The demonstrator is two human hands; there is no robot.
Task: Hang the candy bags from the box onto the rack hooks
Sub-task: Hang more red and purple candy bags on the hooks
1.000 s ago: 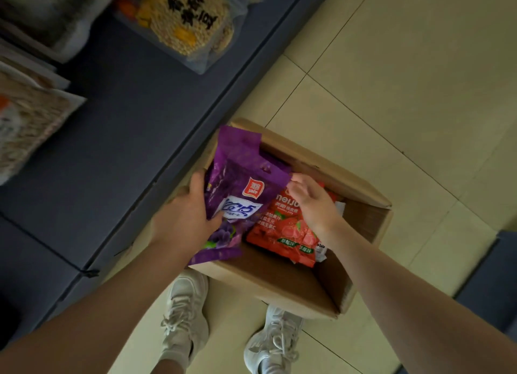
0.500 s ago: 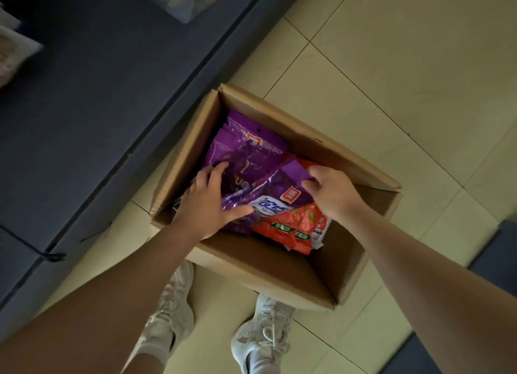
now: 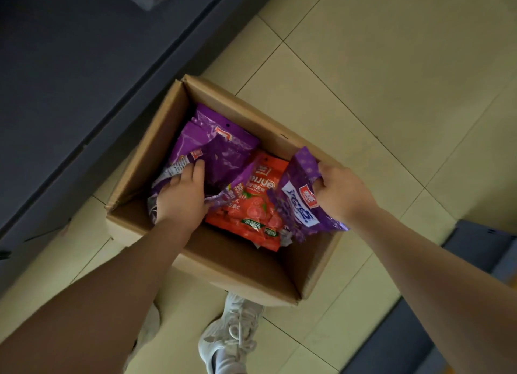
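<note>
Head view, box: an open brown cardboard box (image 3: 195,261) is sitting on the pale tiled floor (image 3: 391,66) at frame centre.
Right hand (image 3: 340,196): its grip is pinching a shiny purple candy bag (image 3: 296,203) at the box's right wall, raised above the rest.
Left hand (image 3: 181,197): its grip is curling round the crumpled purple candy bags (image 3: 221,152) lying in the box's left half.
Middle: a red candy bag (image 3: 251,211) is lying between them inside the box.
Bottom: a white sneaker (image 3: 232,334) is standing below the box.

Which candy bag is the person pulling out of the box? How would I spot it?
Find the open cardboard box on the tiled floor. At its right side, the right hand grips a purple bag by its top edge. Unlike the other purple bags under the left hand, it is lifted against the box's right wall, white label showing.
</note>
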